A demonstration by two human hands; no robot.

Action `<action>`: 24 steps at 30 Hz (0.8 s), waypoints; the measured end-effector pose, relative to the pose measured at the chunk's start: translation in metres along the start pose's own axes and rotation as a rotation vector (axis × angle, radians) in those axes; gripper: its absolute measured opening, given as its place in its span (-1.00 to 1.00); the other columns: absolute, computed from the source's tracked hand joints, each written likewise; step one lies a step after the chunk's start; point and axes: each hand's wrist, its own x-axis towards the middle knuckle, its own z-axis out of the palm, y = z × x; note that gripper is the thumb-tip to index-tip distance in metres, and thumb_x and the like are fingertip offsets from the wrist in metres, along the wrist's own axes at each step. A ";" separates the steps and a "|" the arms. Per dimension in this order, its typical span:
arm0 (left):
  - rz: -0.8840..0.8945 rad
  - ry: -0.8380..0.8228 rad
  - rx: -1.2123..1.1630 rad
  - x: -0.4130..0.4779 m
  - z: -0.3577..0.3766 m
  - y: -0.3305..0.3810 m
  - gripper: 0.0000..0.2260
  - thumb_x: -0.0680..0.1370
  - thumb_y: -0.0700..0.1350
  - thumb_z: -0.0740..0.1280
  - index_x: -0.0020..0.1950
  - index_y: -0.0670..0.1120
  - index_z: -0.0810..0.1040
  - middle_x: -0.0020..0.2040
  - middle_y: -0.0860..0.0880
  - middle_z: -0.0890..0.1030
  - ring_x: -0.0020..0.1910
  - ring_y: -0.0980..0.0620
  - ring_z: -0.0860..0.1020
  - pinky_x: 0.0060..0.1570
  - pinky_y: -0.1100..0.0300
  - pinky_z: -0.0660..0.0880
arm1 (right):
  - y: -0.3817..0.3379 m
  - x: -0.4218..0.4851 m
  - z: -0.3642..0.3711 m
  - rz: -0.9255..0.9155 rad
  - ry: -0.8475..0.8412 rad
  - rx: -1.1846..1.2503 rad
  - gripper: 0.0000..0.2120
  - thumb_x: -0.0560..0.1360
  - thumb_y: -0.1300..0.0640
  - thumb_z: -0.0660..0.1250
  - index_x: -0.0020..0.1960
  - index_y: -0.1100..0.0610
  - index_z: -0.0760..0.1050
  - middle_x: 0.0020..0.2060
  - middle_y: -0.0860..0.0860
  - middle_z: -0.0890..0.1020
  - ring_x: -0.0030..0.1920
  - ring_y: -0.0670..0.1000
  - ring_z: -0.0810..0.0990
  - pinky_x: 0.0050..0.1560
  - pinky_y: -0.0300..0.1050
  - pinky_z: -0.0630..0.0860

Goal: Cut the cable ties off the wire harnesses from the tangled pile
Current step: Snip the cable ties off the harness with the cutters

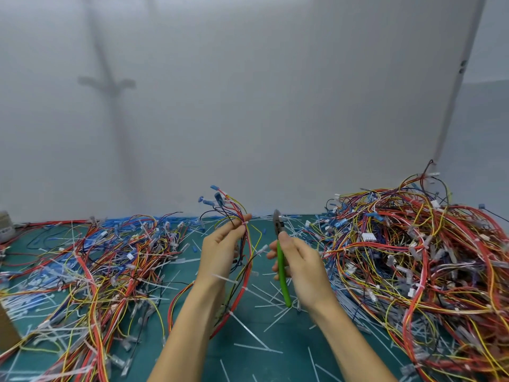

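Note:
My left hand (223,249) holds a wire harness (242,274) upright above the green mat, pinching the bundle of red, yellow and black wires near its top. Blue terminals (216,195) fan out above my fingers. White cable ties (224,278) stick out from the harness below my palm. My right hand (300,260) grips green-handled cutters (282,268), jaws (278,220) pointing up, a short gap to the right of the harness. A big tangled pile of harnesses (418,260) lies on the right.
A second spread of harnesses (91,266) covers the left of the green mat (275,351). Cut white ties (256,346) litter the mat between the piles. A brown box corner (7,329) sits at the left edge. A grey wall stands behind.

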 end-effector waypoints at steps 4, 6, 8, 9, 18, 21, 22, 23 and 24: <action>-0.040 -0.050 -0.057 0.000 0.002 0.005 -0.70 0.59 -0.31 0.21 0.09 -0.04 0.68 -0.42 0.07 0.50 -0.49 0.15 0.40 -0.35 0.27 0.37 | 0.002 0.001 0.000 0.045 -0.044 0.024 -0.88 0.50 0.16 0.42 -0.03 0.20 0.57 -0.25 0.01 0.67 -0.28 -0.06 0.58 -0.21 -0.09 0.60; -0.032 -0.061 -0.093 -0.001 0.004 0.006 -0.73 0.61 -0.32 0.19 0.15 -0.13 0.64 -0.43 0.09 0.48 -0.52 0.19 0.41 -0.43 0.34 0.43 | 0.002 0.000 0.000 0.074 -0.100 0.070 -0.88 0.48 0.27 0.41 0.00 0.23 0.55 -0.22 0.02 0.70 -0.25 -0.05 0.61 -0.15 -0.03 0.61; -0.017 -0.087 -0.112 -0.002 0.005 0.007 -0.75 0.62 -0.30 0.20 0.21 -0.17 0.60 -0.41 0.10 0.48 -0.49 0.20 0.42 -0.41 0.35 0.47 | 0.001 -0.002 -0.001 0.060 -0.139 0.073 -0.86 0.46 0.32 0.41 0.02 0.24 0.55 -0.16 0.10 0.71 -0.21 -0.04 0.63 -0.11 -0.01 0.62; -0.005 -0.107 -0.121 -0.003 0.005 0.007 -0.75 0.63 -0.29 0.21 0.24 -0.15 0.59 -0.37 0.07 0.49 -0.46 0.18 0.45 -0.37 0.34 0.50 | 0.000 -0.002 -0.001 0.036 -0.146 0.055 -0.85 0.45 0.32 0.43 0.02 0.24 0.55 -0.17 0.09 0.70 -0.20 -0.05 0.63 -0.13 -0.05 0.62; 0.161 -0.063 -0.034 -0.006 0.006 0.008 -0.71 0.57 -0.32 0.31 0.20 -0.04 0.63 -0.34 0.13 0.43 -0.45 0.17 0.41 -0.40 0.35 0.46 | -0.002 -0.002 0.002 -0.147 -0.027 0.124 -0.85 0.44 0.28 0.48 -0.05 0.16 0.55 -0.20 0.07 0.68 -0.20 -0.10 0.64 -0.18 -0.23 0.58; 0.193 -0.055 0.035 -0.006 0.006 0.006 -0.76 0.55 -0.35 0.32 0.07 -0.06 0.66 -0.39 0.17 0.41 -0.49 0.19 0.39 -0.46 0.35 0.43 | 0.002 0.000 0.004 -0.136 -0.062 0.059 -0.82 0.44 0.32 0.47 -0.07 0.11 0.54 -0.28 -0.05 0.66 -0.24 -0.13 0.62 -0.21 -0.26 0.55; 0.190 -0.053 0.044 -0.006 0.007 0.007 -0.77 0.54 -0.35 0.34 0.00 -0.04 0.66 -0.38 0.15 0.42 -0.49 0.18 0.41 -0.46 0.33 0.46 | 0.004 0.000 0.005 -0.125 -0.065 0.031 -0.82 0.44 0.31 0.47 -0.08 0.10 0.54 -0.29 -0.06 0.66 -0.25 -0.12 0.61 -0.20 -0.21 0.57; 0.185 -0.041 0.042 -0.006 0.007 0.006 -0.78 0.52 -0.35 0.37 -0.07 -0.03 0.66 -0.36 0.12 0.45 -0.48 0.16 0.44 -0.45 0.30 0.49 | 0.006 0.000 0.005 -0.117 -0.062 0.005 -0.82 0.43 0.30 0.48 -0.07 0.09 0.54 -0.29 -0.05 0.66 -0.24 -0.11 0.60 -0.17 -0.16 0.59; 0.177 -0.021 0.031 -0.006 0.007 0.006 -0.80 0.50 -0.35 0.40 -0.11 -0.03 0.66 -0.35 0.09 0.47 -0.46 0.13 0.46 -0.44 0.28 0.51 | 0.008 0.000 0.005 -0.113 -0.058 -0.013 -0.82 0.43 0.28 0.48 -0.07 0.09 0.54 -0.28 -0.03 0.66 -0.23 -0.10 0.60 -0.13 -0.12 0.58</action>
